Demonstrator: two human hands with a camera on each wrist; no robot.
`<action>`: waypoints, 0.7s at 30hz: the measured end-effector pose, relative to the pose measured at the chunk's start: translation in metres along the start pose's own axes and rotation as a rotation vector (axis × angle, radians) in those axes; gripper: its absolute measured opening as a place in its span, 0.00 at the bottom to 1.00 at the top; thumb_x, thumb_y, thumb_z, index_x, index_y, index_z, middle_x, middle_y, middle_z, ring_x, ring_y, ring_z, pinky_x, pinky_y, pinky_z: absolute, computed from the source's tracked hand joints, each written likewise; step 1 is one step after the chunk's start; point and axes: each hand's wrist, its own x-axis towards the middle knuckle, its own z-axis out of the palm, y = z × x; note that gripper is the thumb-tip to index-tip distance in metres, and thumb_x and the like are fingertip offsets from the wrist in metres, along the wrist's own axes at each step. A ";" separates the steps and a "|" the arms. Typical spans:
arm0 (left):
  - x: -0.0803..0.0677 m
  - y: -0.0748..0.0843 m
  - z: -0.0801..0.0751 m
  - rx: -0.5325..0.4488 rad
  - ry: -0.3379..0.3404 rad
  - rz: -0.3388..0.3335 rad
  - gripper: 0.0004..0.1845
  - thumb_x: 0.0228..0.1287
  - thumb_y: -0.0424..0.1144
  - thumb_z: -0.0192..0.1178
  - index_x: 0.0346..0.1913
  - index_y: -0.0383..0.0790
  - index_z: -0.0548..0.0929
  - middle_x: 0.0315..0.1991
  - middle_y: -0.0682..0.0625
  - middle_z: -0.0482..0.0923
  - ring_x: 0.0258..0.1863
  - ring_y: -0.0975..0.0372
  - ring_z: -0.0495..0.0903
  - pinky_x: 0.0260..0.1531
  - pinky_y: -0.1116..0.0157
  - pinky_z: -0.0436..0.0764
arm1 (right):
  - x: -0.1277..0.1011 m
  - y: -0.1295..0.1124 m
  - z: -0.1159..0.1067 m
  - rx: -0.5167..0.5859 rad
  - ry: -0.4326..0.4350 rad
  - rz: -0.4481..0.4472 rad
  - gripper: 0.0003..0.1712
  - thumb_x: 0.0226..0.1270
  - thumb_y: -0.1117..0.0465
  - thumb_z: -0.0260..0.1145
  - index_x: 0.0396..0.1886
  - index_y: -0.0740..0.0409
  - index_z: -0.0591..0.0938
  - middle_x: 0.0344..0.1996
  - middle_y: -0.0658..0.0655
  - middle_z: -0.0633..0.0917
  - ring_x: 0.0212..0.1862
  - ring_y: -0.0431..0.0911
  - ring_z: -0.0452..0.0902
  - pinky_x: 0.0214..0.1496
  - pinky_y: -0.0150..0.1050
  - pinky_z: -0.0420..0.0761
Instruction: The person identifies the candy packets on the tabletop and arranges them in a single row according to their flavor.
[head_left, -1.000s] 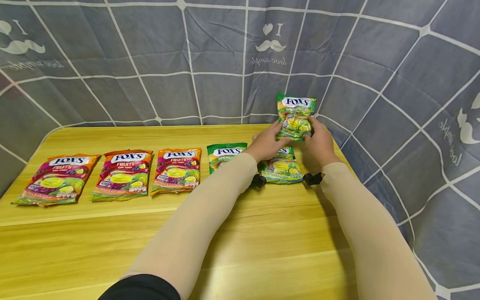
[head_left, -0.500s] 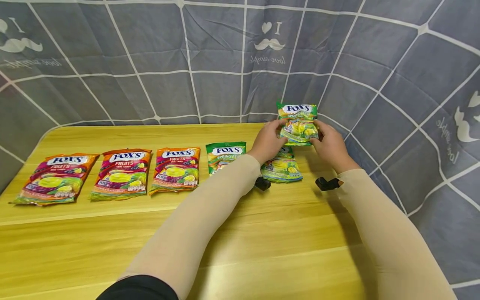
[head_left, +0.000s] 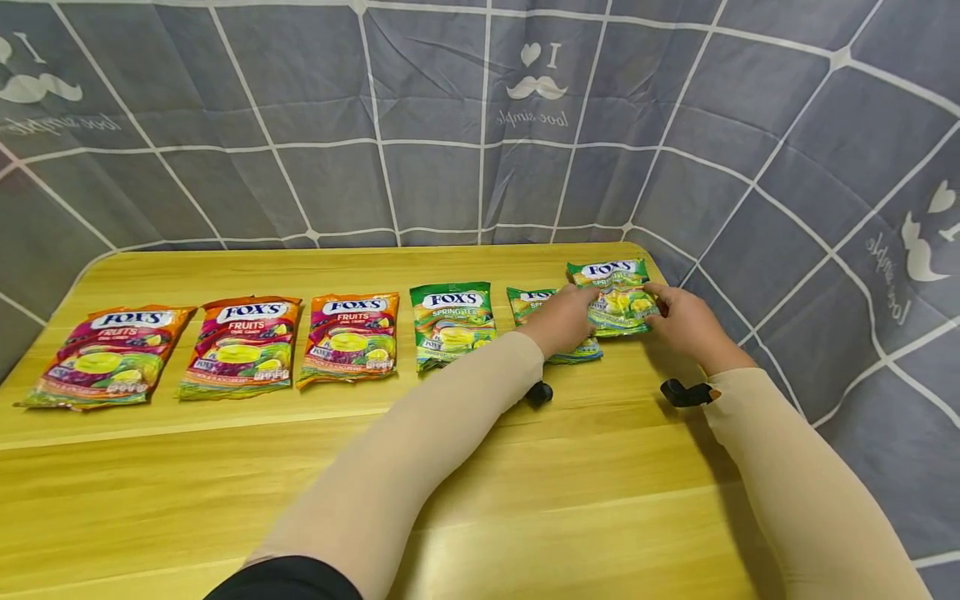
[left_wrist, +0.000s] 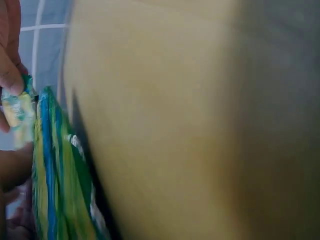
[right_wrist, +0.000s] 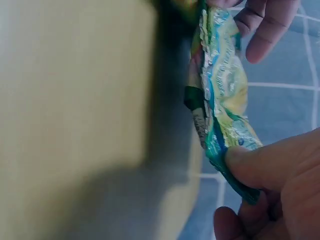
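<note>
A green and yellow bag of candy is held up at the back right of the table, tilted, its printed front toward the head camera. My left hand grips its left edge. On its right edge, my right hand pinches the wrapper; the right wrist view shows the thumb pressed on the bag's corner. Another green candy bag lies on the table beneath my left hand, which hides most of it. The held bag overlaps that one's right side in the head view.
A third green bag lies to the left on the wooden table. Beyond it, three orange and purple candy bags continue the row. A grey checked curtain borders the table at the back and right.
Both hands have brought the held candy bag down and to the right, from near the back curtain toward the table. More of the green bags in the row now shows.
</note>
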 end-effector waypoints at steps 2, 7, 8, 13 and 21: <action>0.001 0.002 0.005 0.090 -0.034 0.011 0.34 0.80 0.44 0.60 0.83 0.48 0.63 0.75 0.50 0.73 0.74 0.58 0.73 0.63 0.67 0.81 | -0.001 0.007 0.006 -0.006 -0.032 0.003 0.33 0.78 0.65 0.62 0.79 0.66 0.67 0.42 0.67 0.80 0.43 0.58 0.74 0.47 0.54 0.74; 0.005 0.006 0.011 0.190 -0.070 -0.014 0.31 0.79 0.47 0.61 0.80 0.47 0.69 0.77 0.52 0.72 0.81 0.57 0.63 0.73 0.64 0.74 | -0.003 0.018 0.014 -0.021 -0.088 0.020 0.34 0.79 0.63 0.61 0.80 0.67 0.66 0.54 0.73 0.82 0.53 0.62 0.76 0.59 0.61 0.76; 0.005 0.007 0.011 0.207 -0.078 -0.014 0.31 0.79 0.48 0.60 0.80 0.48 0.69 0.77 0.53 0.72 0.81 0.57 0.64 0.73 0.64 0.74 | -0.003 0.019 0.014 -0.027 -0.103 0.026 0.34 0.79 0.61 0.61 0.80 0.67 0.66 0.55 0.74 0.82 0.54 0.62 0.76 0.60 0.62 0.75; 0.001 0.012 0.012 0.314 -0.112 0.012 0.28 0.81 0.52 0.57 0.78 0.51 0.73 0.74 0.54 0.76 0.77 0.60 0.69 0.71 0.65 0.75 | -0.005 0.024 0.013 -0.044 -0.157 0.045 0.40 0.81 0.48 0.62 0.80 0.67 0.65 0.63 0.77 0.80 0.62 0.67 0.76 0.68 0.66 0.74; -0.004 0.019 0.013 0.323 -0.118 -0.044 0.28 0.80 0.57 0.56 0.78 0.62 0.71 0.75 0.61 0.74 0.83 0.60 0.58 0.75 0.61 0.71 | -0.008 0.023 0.008 -0.058 -0.190 0.069 0.44 0.76 0.48 0.67 0.79 0.71 0.66 0.57 0.78 0.82 0.57 0.68 0.80 0.63 0.66 0.77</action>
